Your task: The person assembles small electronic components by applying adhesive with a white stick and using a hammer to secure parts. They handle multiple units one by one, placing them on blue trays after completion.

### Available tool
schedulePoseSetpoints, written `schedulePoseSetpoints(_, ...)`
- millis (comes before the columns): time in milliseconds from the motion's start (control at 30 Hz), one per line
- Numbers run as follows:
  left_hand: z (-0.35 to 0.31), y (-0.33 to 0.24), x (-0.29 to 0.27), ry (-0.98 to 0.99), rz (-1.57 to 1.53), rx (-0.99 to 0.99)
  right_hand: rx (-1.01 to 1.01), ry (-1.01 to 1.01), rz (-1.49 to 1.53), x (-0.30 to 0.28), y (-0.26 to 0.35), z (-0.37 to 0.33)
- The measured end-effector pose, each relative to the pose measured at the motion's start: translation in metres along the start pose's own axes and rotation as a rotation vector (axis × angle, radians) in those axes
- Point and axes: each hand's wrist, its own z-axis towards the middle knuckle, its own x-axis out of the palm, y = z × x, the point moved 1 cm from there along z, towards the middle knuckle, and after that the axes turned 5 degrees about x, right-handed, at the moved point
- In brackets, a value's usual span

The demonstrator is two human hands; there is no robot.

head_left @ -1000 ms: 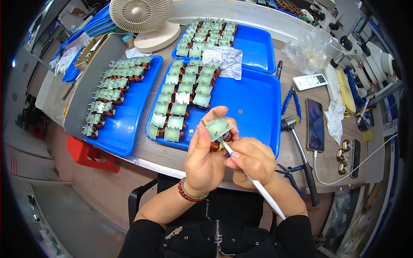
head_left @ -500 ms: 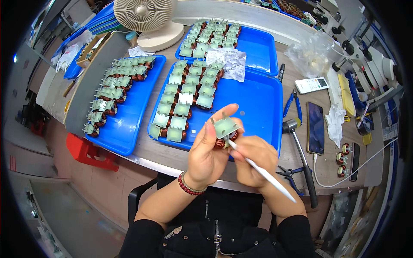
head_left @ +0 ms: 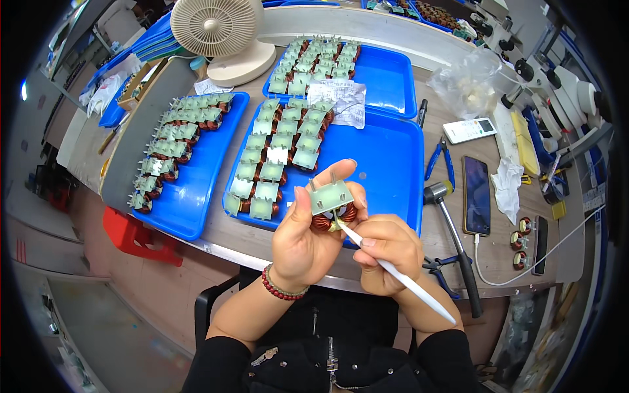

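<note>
Left grip is clamped on a copper coil topped by a green plate, while the right grip pinches a white stick, its tip at the coil.

Held before me: one copper-wound coil beneath a pale-green pinned board; one slim white stick, tip at the coil, tail toward four o'clock.
</note>
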Motion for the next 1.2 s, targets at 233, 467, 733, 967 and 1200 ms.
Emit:
schedulePoseSetpoints(233, -0.002, 0.007, -0.003, -0.072, 0.136, 0.005, 0.141, 0.075, -0.142, 0.001, -0.003, 0.0)
schedulePoseSetpoints(467, 0.005, 0.008, -0.008, -0.136, -0.057, 0.007, 0.043, -0.001, -0.053, -0.001, -0.006, -0.006)
schedulePoseSetpoints(733, 0.001, 0.01, -0.005, -0.106, 0.007, 0.05, -0.058, 0.022, -0.118, 0.005, -0.008, -0.005)
schedulePoseSetpoints(967, 0.001, 0.01, -0.004, -0.065, 0.11, 0.067, -0.045, -0.006, -0.082, 0.003, -0.007, -0.002)
schedulePoseSetpoints(1200, 0.001, 0.01, -0.006, -0.054, 0.105, 0.103, 0.008, 0.036, -0.119, 0.004, -0.005, -0.002)
